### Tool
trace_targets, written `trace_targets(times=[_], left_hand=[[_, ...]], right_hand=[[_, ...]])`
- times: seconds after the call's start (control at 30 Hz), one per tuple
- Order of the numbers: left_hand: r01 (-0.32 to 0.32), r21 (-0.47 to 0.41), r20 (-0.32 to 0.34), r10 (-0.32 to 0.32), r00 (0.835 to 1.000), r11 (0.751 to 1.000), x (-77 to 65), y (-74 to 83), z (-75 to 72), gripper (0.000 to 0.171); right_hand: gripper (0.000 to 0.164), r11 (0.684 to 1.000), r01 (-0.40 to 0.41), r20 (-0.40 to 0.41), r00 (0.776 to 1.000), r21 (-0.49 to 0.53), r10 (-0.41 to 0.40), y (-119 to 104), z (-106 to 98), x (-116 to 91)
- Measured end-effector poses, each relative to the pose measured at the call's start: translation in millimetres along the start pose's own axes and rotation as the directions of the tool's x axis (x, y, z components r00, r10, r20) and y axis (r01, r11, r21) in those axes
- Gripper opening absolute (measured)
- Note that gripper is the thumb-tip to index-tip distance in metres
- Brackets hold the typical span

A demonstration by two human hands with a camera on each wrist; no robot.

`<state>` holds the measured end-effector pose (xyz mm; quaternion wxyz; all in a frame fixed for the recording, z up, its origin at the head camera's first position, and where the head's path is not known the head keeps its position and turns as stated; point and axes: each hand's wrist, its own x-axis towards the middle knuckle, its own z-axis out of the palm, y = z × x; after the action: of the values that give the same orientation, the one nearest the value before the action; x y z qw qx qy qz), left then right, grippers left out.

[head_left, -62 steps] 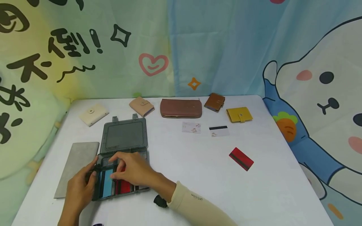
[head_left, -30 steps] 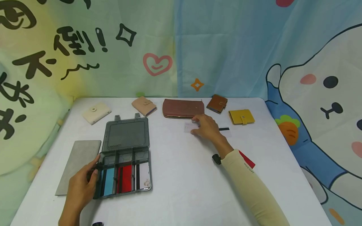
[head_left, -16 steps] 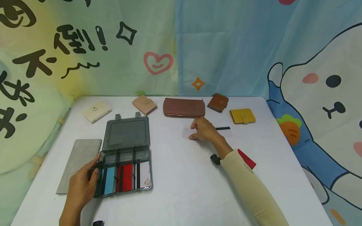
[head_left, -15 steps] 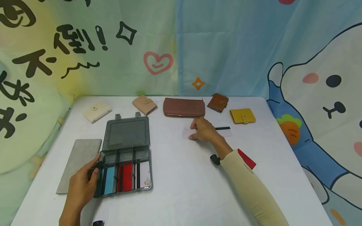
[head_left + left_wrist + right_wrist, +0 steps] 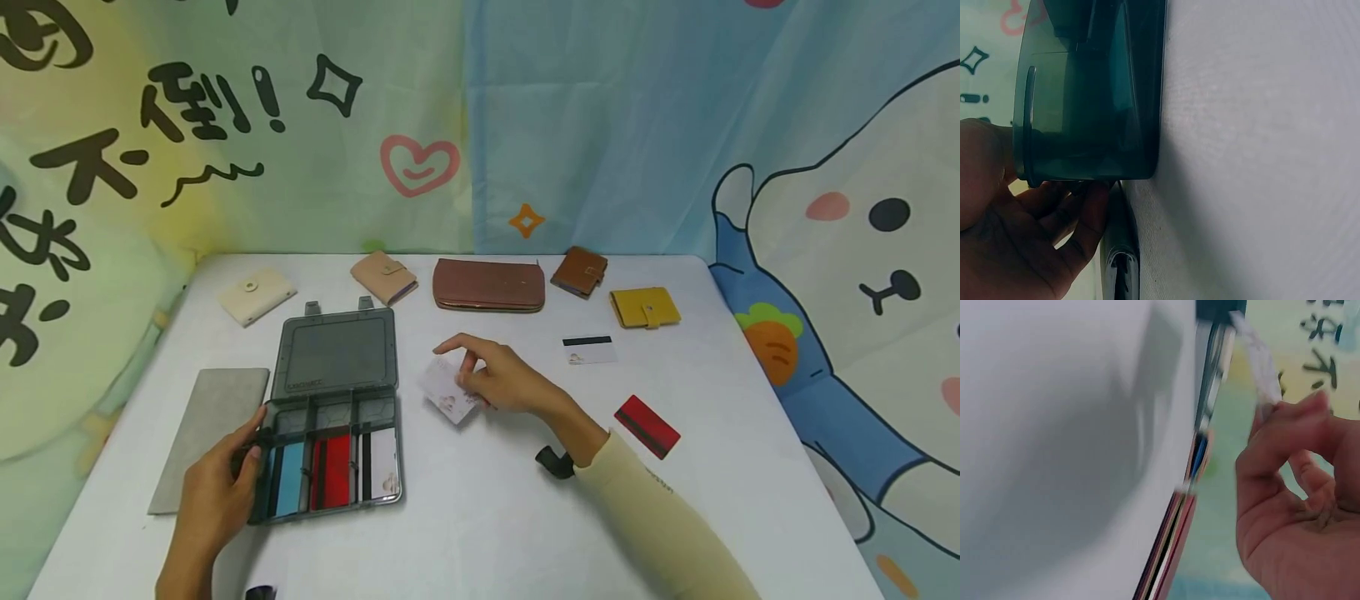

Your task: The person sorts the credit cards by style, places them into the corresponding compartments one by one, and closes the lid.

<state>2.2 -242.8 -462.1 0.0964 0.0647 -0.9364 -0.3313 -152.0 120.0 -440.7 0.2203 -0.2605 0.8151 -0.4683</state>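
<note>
An open dark translucent plastic case stands at the left, lid folded back. Its front compartments hold a blue card, a red card and a white card with a black stripe. My left hand grips the case's left side; in the left wrist view its fingers lie against the outer wall. Right of the case, my right hand pinches a white printed card between thumb and fingers. The right wrist view shows this card raised off the table.
On the table lie another white card and a red card. Along the back are a cream wallet, beige wallet, long brown wallet, small brown wallet and yellow wallet. A grey folder lies left of the case.
My right hand went from the case to the white card near the long brown wallet, took it up and carried it left toward the case. The left hand stays on the case.
</note>
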Motion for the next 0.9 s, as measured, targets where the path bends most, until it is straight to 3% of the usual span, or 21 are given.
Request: trace_targets(times=[0.13,0.4,0.53,0.67,0.9], left_hand=[[-0.006,0.009,-0.005,0.006,1.000,1.000,0.3,0.8,-0.2,0.054],[-0.009,0.017,-0.009,0.009,1.000,1.000,0.0,1.7,-0.1,0.053],[-0.001,0.018,-0.009,0.001,1.000,1.000,0.8,2.3,-0.7,0.053],[0.020,0.013,0.001,-0.020,1.000,1.000,1.3,2.5,-1.0,0.054],[0.017,0.005,0.006,-0.017,1.000,1.000,0.1,1.0,0.3,0.055]], right_hand=[[0.047,0.990,-0.002,0.063,0.998,0.139,-0.007,-13,23,-5],[0.042,0.973,-0.025,0.101,0.995,0.229,0.002,-27,67,-8],[0.042,0.979,-0.033,0.070,0.997,0.203,0.019,-32,82,-7],[0.043,0.994,-0.006,0.068,0.998,0.106,-0.001,-34,91,-7],[0.043,0.999,0.027,0.091,0.995,0.030,-0.029,-28,88,-10]])
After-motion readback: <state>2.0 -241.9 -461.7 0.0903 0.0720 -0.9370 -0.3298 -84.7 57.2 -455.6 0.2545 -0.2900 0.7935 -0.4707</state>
